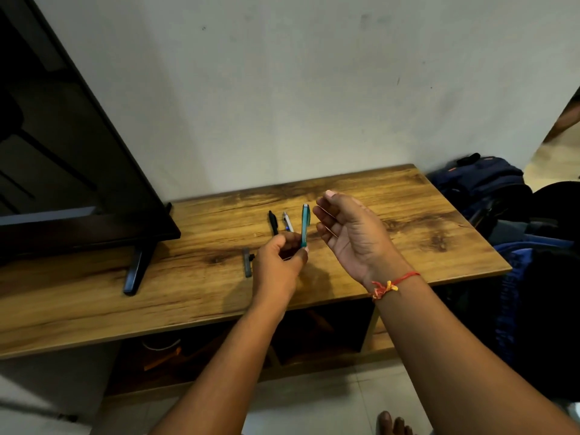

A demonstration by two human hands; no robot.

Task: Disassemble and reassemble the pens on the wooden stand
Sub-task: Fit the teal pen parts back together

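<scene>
Left hand: the left hand pinches the lower end of the teal pen between thumb and fingertips, fingers curled round it.
Teal pen: upright, tilted a little, held above the stand, its top end highest.
Right hand: the right hand is just right of the teal pen and not touching it, relaxed and spread, with the fingers loosely bent and the palm turned toward the pen (whether something thin lies across the fingers is too fine to tell).
Thread: a red thread is tied round the right wrist, below and right of the teal pen.
Silver pen: the silver pen lies on the stand just left of the teal pen.
Black pen: the black pen lies left of the teal pen, beyond the silver one and near it.
Grey piece: the grey piece lies on the stand left of the teal pen, beside the left hand.
TV: the TV stands well left of the teal pen, with its foot on the stand.
Bags: dark blue bags sit well right of the teal pen, past the stand's end.
</scene>
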